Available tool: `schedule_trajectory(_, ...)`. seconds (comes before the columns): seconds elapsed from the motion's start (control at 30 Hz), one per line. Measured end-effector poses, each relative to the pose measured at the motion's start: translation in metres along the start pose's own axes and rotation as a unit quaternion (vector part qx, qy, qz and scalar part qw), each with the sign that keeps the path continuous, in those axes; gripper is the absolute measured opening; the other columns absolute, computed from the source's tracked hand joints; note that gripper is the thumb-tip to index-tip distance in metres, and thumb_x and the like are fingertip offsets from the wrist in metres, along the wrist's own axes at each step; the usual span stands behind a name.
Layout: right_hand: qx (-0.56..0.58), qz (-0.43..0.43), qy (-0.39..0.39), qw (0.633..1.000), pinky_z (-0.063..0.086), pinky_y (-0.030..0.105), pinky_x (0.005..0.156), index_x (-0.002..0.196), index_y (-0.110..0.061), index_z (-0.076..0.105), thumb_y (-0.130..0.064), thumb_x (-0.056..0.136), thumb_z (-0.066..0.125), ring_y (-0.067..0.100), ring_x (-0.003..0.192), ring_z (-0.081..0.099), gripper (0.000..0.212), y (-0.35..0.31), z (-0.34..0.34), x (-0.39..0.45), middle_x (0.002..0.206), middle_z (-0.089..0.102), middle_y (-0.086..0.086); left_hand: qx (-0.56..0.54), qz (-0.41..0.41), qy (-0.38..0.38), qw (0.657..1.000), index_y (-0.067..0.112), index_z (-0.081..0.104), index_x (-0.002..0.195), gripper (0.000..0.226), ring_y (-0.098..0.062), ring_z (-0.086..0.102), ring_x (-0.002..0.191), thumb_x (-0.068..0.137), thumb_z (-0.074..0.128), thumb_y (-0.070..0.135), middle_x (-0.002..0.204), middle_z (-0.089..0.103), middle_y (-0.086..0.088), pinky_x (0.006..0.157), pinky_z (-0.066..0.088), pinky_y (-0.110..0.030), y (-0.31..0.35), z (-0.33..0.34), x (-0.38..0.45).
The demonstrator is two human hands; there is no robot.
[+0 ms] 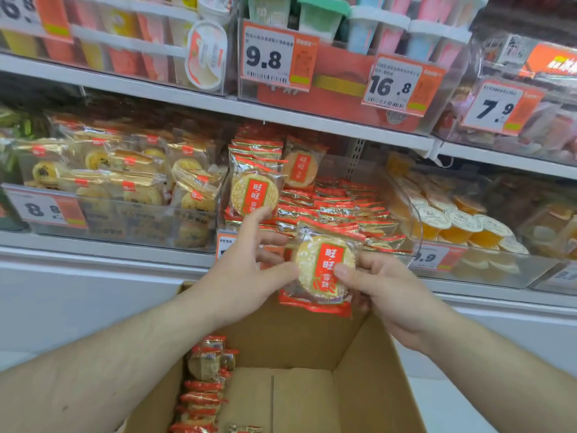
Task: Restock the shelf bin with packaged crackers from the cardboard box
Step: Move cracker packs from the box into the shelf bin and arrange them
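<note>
One view only is provided, taken from a wide-angle camera worn on the person's head. It is directed forward and slightly downward, so that the white metal store shelves (193,100) are seen close ahead across the upper half, bowed by the lens. The open brown cardboard box (368,385) is looked into from above at the lower edge. Both bare forearms are seen entering from the bottom corners. No second view is given, so nothing is shared.
</note>
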State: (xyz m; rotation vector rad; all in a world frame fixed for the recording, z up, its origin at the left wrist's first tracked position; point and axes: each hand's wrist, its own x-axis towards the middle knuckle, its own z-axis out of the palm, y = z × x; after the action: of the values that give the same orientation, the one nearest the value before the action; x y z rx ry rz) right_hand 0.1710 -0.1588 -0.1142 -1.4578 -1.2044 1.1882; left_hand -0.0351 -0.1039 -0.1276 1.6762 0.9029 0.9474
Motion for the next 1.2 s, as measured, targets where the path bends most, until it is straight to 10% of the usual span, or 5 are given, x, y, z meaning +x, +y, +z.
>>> schedule_trajectory(0.23,-0.010,0.016,0.104,0.994,0.027,0.026,0.048,0.096,-0.008,0.066,-0.027,0.086,0.072,0.011,0.049,0.035,0.022,-0.052,-0.028,0.076,0.080,0.050,0.008,0.281,0.072,0.282,0.914,0.017,0.037,0.134,0.066,-0.018,0.029,0.124,0.078,0.073,0.020,0.127,0.033,0.000,0.107,0.026,-0.034,-0.016,-0.018,0.026)
schedule_trajectory(0.47,-0.089,-0.048,0.162,0.982,0.041,0.016,0.051,0.116,-0.009,0.064,-0.022,0.090,0.069,0.004,0.062,0.052,0.029,-0.073,-0.014,0.145,0.097,0.069,0.001,0.312,0.034,0.263,0.912,0.016,0.028,0.144,0.078,-0.024,0.017,0.138,0.080,0.071,0.027,0.148,0.024,-0.008,0.113,0.015,-0.034,-0.033,-0.010,0.038)
schedule_trajectory(0.63,-0.140,-0.075,0.188,0.969,0.052,0.034,0.089,0.122,-0.007,0.063,-0.023,0.089,0.070,0.018,0.098,0.064,0.037,-0.068,-0.002,0.178,0.111,0.068,0.003,0.300,0.011,0.257,0.918,0.017,0.025,0.144,0.079,-0.024,0.014,0.140,0.081,0.071,0.026,0.151,0.020,-0.007,0.116,0.015,-0.037,-0.032,-0.009,0.037)
schedule_trajectory(0.9,-0.261,-0.056,0.247,0.931,0.050,0.031,0.073,0.097,-0.013,0.069,-0.038,0.092,0.064,0.021,0.084,0.064,0.027,-0.052,0.019,0.192,0.094,0.069,0.003,0.296,0.023,0.263,0.918,0.015,0.033,0.139,0.071,-0.023,0.022,0.136,0.080,0.071,0.022,0.145,0.030,-0.006,0.112,0.020,-0.034,-0.036,-0.011,0.036)
schedule_trajectory(1.2,-0.315,-0.029,0.234,0.919,0.050,0.047,0.093,0.106,-0.016,0.067,-0.044,0.093,0.057,0.027,0.094,0.064,0.032,-0.051,0.026,0.189,0.097,0.068,0.003,0.281,0.019,0.254,0.925,0.017,0.034,0.137,0.067,-0.020,0.024,0.132,0.080,0.070,0.021,0.143,0.032,-0.003,0.111,0.024,-0.035,-0.034,-0.014,0.034)
